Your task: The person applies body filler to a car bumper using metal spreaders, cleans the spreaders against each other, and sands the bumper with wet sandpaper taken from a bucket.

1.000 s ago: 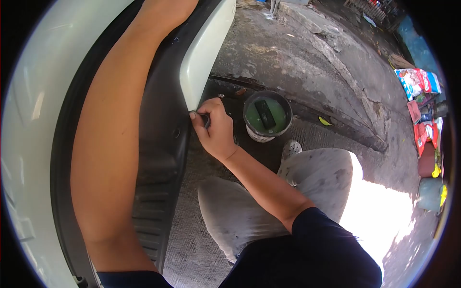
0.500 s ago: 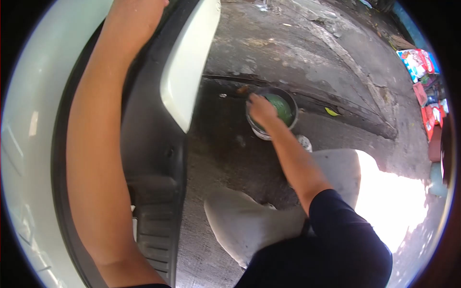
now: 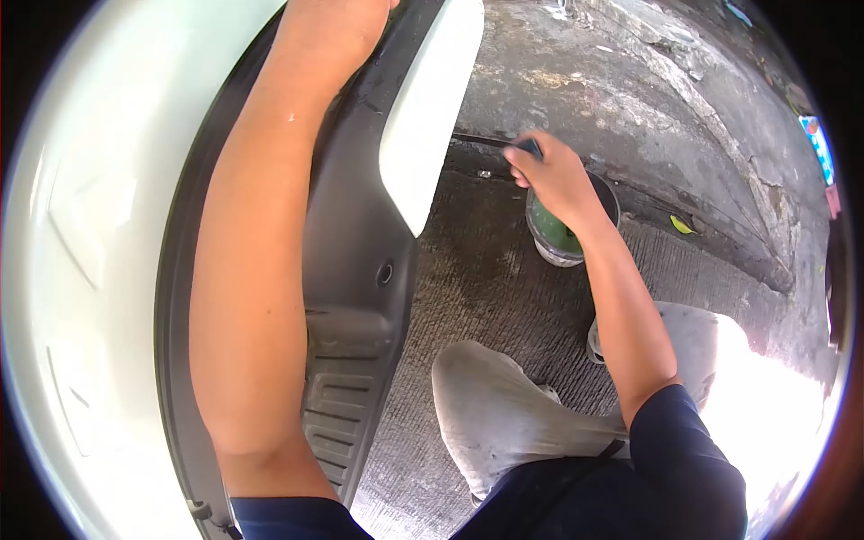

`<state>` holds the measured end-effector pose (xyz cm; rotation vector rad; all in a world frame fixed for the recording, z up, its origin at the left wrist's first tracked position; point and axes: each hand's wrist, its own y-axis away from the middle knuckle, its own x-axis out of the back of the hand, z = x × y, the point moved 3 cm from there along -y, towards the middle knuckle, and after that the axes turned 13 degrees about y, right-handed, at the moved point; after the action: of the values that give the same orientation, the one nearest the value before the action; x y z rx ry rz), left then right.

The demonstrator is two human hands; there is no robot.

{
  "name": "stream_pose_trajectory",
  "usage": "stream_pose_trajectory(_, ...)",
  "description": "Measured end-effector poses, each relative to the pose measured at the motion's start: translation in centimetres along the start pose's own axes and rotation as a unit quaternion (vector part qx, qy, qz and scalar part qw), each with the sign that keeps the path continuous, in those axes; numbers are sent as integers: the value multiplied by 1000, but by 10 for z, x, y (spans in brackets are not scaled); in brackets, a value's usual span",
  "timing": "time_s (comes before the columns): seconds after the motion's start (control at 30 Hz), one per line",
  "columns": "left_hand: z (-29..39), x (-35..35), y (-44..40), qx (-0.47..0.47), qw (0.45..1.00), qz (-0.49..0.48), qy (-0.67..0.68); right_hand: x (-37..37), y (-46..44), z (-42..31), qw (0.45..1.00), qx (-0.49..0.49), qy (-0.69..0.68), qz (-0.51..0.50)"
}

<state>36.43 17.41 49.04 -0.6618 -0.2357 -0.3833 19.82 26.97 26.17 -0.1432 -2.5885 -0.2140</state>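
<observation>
My right hand (image 3: 556,175) is closed around a small dark block (image 3: 531,147), held above the far rim of a bucket. The bucket (image 3: 556,255) stands on the ground with greenish liquid (image 3: 551,225) inside, partly covered by my hand and wrist. My left hand (image 3: 346,22) is at the top edge of the view, over the black trim (image 3: 351,216) of a pale vehicle panel (image 3: 432,117). Its fingers are mostly cut off by the frame, so whether it holds anything is hidden.
Ribbed dark trim (image 3: 337,405) runs down beside my left arm. A pale curved body panel (image 3: 99,270) fills the left side. My knees are below the bucket. A yellow-green leaf (image 3: 681,225) lies on the concrete (image 3: 540,99). Colourful packaging (image 3: 817,148) is at the far right.
My right hand went from the pale panel's lower corner to the bucket, and is now raised over it with the dark block. The view has shifted, and the left arm remains along the trim.
</observation>
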Motion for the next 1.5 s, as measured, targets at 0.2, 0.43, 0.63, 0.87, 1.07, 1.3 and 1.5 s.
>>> stream_pose_trajectory(0.2,-10,10,-5,32,999,23,-23,7,48,-135,984,107,-125,-70)
stream_pose_trajectory(0.43,-3,9,-2,39,997,17,-70,-4,50,-153,990,132,-24,49)
stream_pose_trajectory(0.63,8,7,-1,63,994,24,-85,-19,59,-155,965,191,60,168)
stream_pose_trajectory(0.87,12,-2,8,-33,996,-13,-83,-62,65,-111,904,304,29,300)
stream_pose_trajectory(1.07,-9,3,-11,-15,998,-13,-60,-104,67,-56,893,354,25,278)
stream_pose_trajectory(1.3,1,-1,2,-17,999,-5,-27,-59,49,-115,830,388,21,399)
stream_pose_trajectory(1.5,6,-2,4,-18,999,-12,-39,-98,59,-58,857,394,37,330)
